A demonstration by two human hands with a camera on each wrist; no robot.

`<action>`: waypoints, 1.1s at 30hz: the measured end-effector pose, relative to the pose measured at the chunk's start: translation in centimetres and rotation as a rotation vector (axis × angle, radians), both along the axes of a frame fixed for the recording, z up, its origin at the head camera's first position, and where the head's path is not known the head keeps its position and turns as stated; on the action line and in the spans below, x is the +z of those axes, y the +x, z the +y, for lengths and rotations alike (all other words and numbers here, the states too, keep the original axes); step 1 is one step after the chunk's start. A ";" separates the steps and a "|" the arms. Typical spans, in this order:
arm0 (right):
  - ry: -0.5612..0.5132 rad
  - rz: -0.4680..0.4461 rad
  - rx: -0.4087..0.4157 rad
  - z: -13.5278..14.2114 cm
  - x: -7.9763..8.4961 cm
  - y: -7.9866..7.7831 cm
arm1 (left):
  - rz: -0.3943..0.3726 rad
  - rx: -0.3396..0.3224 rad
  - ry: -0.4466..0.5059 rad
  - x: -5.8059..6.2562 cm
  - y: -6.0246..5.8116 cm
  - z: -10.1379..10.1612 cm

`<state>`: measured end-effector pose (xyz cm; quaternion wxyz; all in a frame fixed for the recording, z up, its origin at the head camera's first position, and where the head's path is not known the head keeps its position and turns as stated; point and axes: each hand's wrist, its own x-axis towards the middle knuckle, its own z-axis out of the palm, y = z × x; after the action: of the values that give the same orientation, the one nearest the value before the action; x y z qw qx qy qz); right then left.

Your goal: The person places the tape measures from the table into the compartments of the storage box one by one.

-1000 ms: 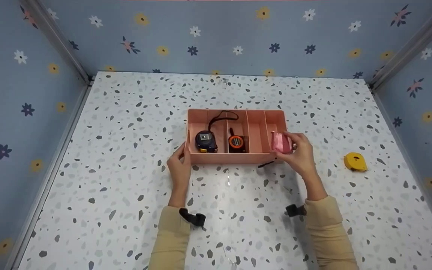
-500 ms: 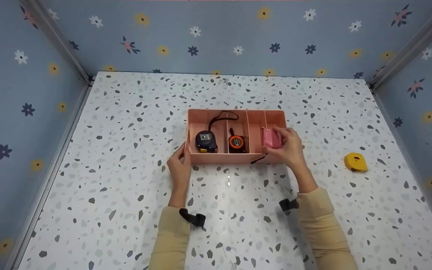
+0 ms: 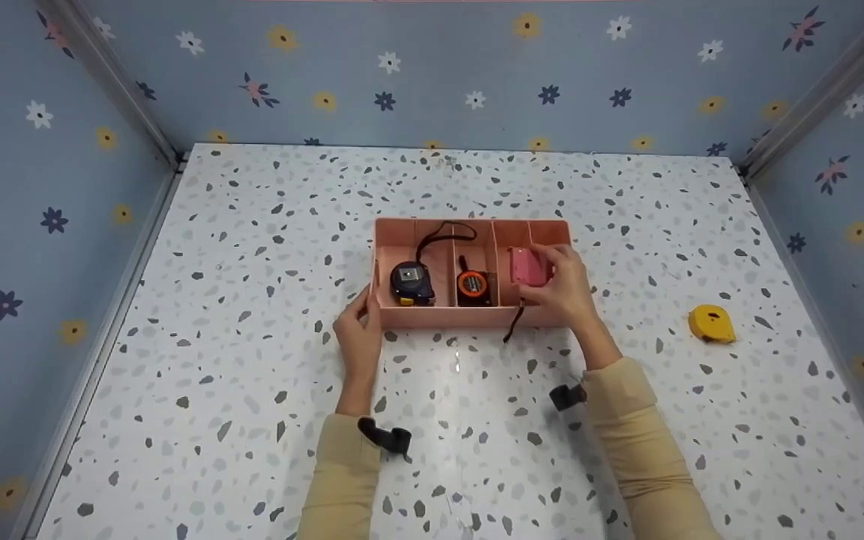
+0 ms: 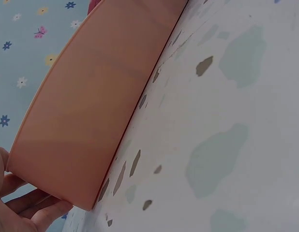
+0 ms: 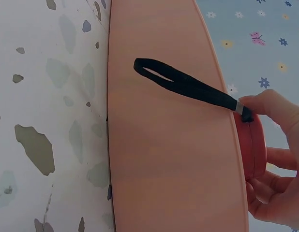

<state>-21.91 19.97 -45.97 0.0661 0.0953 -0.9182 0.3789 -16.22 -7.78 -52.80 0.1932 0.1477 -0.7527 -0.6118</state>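
A salmon-pink divided organizer box (image 3: 439, 318) stands on the speckled table. My left hand (image 3: 358, 334) holds its left end, fingers against the end wall in the left wrist view. My right hand (image 3: 563, 285) pinches a pink tape measure (image 3: 528, 267) over the compartment just right of the orange one. Its black wrist strap (image 5: 188, 87) hangs out over the front wall. A dark blue tape measure (image 3: 411, 282) with a looped strap lies in the wide left compartment. An orange-and-black tape measure (image 3: 473, 286) sits in the compartment beside it.
A yellow tape measure (image 3: 711, 323) lies on the table (image 3: 252, 225) to the right of the box. Blue flowered panels (image 3: 432, 67) enclose the table at the back and both sides.
My right hand has carried the pink tape measure left, from the rightmost compartment to the one beside it, its strap now hanging more steeply. The left hand and the box have stayed put.
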 end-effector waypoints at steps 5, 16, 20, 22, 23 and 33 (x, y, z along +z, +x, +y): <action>0.010 -0.002 0.007 -0.4 0.0 -0.4 | 0.001 0.003 -0.005 0.0 -0.1 0.0; 0.085 -0.009 0.012 -0.8 -0.5 -1.2 | 0.015 -0.005 -0.003 -0.1 0.0 0.1; 0.103 0.006 0.033 -1.0 -0.7 -1.4 | 0.029 -0.013 0.009 -0.1 0.0 0.0; 0.102 0.000 0.037 -1.1 -0.7 -1.5 | 0.033 -0.013 0.005 -0.1 0.1 0.0; 0.101 -0.002 0.038 -1.2 -0.8 -1.5 | 0.035 -0.012 0.001 -0.1 0.1 0.0; 0.099 0.016 0.056 -1.3 -1.0 -1.9 | 0.024 -0.004 -0.014 -0.1 0.0 -0.1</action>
<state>-23.81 18.71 -46.98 0.0578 0.1271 -0.9322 0.3339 -16.19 -7.86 -52.92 0.2017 0.1375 -0.7548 -0.6088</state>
